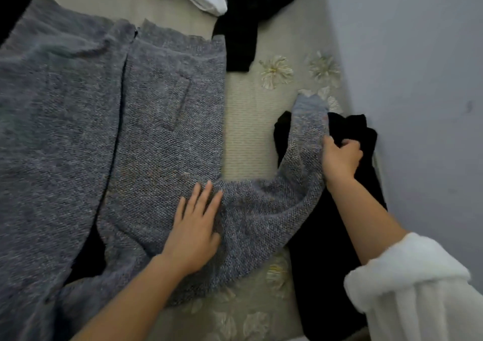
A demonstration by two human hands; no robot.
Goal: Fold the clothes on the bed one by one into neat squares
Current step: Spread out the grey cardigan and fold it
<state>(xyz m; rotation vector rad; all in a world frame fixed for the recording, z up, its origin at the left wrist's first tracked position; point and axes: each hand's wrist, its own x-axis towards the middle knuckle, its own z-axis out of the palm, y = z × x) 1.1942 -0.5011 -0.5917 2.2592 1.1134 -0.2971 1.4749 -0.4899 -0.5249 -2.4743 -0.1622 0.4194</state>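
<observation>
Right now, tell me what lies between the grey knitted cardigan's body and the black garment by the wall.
Head view: a bare strip of cream ribbed bedcover; nearer the person, the grey knitted cardigan's sleeve bridges the gap to the black garment.

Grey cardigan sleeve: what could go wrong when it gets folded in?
The right hand grips the sleeve right above a black garment, so that might get dragged along too. The left hand only presses flat on the grey cardigan, so the knit could slide and bunch at the fold.

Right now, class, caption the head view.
Left hand presses a grey knitted cardigan flat; right hand grips its sleeve.
</observation>
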